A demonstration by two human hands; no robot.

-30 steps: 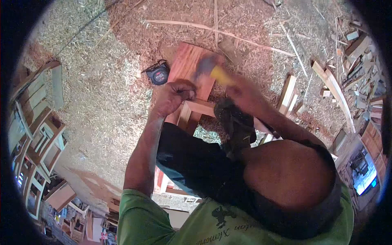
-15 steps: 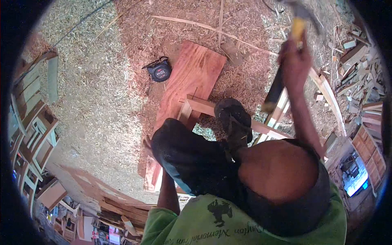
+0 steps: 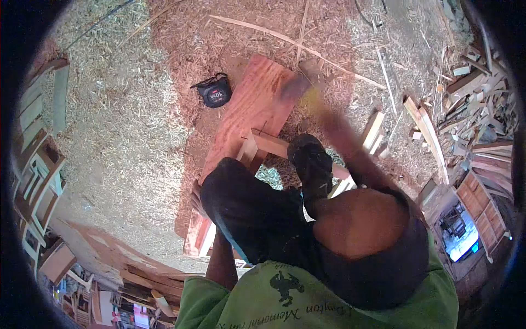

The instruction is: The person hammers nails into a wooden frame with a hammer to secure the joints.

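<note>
A reddish wooden board (image 3: 235,115) lies slantwise over the shavings. My left hand (image 3: 196,198), partly hidden by my knee, holds the board's left edge with its fingers bent against it. My right hand (image 3: 330,122) is closed around a hammer (image 3: 310,100), smeared by motion, with its dark head over the board's upper right side. Two thin nails (image 3: 263,125) stick up where a pale wooden frame piece (image 3: 269,143) meets the board. My shoe (image 3: 311,159) rests on the frame piece.
A black tape measure (image 3: 215,92) lies left of the board. Wood offcuts (image 3: 476,104) are heaped at the right, near a long pale strip (image 3: 430,134). Wooden chair frames (image 3: 41,186) stand at the far left. Shavings cover the ground.
My right hand has swung the hammer from the upper right down and leftward to the board. My left hand stays at the board's edge. The view has shifted slightly.
</note>
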